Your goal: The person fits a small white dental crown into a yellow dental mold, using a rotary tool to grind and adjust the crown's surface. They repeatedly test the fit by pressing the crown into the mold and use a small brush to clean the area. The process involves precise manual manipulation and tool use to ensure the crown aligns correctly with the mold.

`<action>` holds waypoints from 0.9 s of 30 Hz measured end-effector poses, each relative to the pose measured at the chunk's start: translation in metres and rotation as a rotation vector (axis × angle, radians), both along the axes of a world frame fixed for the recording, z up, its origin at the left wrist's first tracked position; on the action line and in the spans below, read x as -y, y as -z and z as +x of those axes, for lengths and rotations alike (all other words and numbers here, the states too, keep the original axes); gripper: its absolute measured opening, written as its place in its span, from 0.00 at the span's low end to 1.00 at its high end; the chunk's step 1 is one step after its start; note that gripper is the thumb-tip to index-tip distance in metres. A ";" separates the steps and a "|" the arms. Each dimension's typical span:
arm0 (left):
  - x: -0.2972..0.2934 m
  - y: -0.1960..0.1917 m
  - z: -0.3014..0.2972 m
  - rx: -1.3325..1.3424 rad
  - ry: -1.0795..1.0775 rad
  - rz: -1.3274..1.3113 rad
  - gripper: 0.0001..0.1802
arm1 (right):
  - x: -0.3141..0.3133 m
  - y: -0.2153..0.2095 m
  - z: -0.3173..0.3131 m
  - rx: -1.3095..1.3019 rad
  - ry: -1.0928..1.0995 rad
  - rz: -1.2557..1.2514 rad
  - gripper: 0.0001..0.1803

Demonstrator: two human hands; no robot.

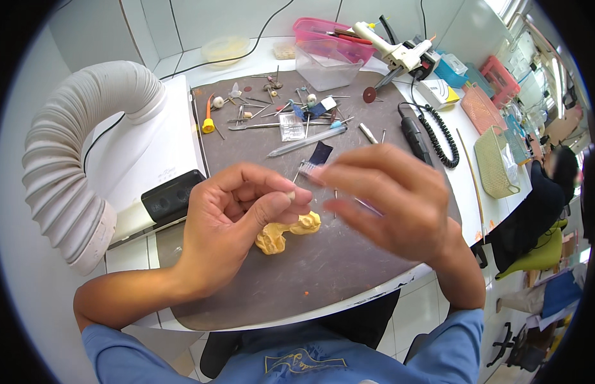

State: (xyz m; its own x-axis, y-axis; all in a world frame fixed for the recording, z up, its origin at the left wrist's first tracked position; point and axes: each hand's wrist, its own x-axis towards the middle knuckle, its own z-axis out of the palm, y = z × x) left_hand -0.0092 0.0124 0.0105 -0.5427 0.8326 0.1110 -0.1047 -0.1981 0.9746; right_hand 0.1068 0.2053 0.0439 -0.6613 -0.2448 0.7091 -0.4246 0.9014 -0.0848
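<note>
Head view: my left grip is clamped on a small pale piece, pinched between thumb and fingertips just above the yellow cast, which lies on the brown mat of the bench. My right grip hovers to the right of the cast; its fingers are blurred, so I cannot tell whether they close on anything. Beyond the cast lie a dark blue patch and a clear tube, with a clear box well past them. Right of the cast and farther off is a black handpiece. Well left of the cast, a white ribbed hose arches. An orange crumb sits nearer me than the cast.
</note>
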 end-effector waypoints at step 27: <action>0.004 -0.021 -0.010 -1.097 0.172 -0.458 0.32 | -0.010 0.000 -0.007 0.717 -0.030 -1.111 0.11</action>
State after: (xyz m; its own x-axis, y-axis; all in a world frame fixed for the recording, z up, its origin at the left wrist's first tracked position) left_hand -0.0194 0.0082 0.0312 -0.2217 0.9678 0.1190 0.8342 0.1251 0.5371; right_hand 0.0998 0.2149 0.0441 -0.9759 0.2148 0.0376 0.0057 0.1976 -0.9803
